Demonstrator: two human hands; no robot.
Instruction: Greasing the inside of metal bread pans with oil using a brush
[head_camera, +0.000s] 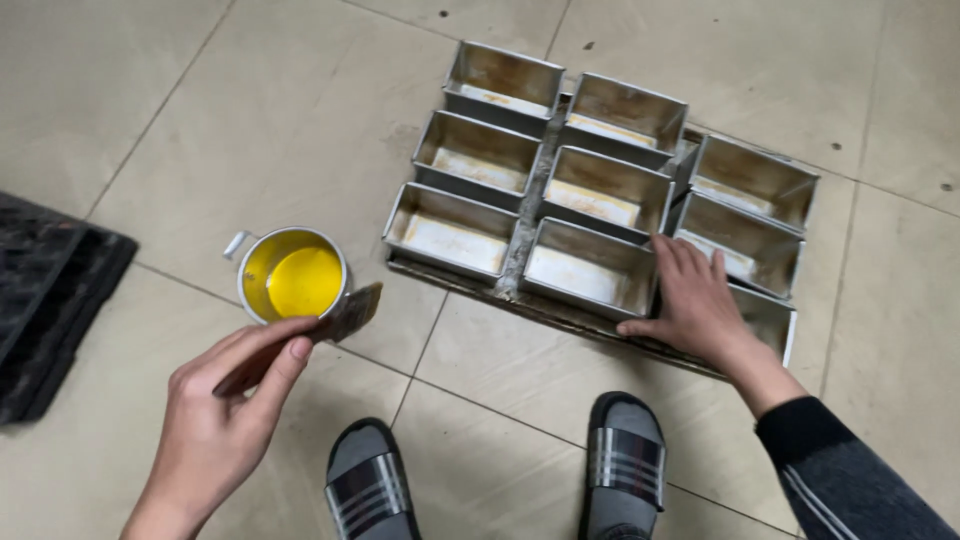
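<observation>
The left hand (225, 400) is closed around the handle of a flat brush (345, 312), whose bristles lie just beside a metal cup (292, 272) of yellow liquid on the tiled floor (200, 130). The right hand (695, 300) lies flat and open-fingered, gripping nothing, on the rims of the metal loaf tins (590, 190) set in rows on the floor.

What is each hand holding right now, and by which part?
Left hand grips a flat dark-bristled brush by its handle. Right hand holds nothing; it rests flat on the metal loaf tins.
</observation>
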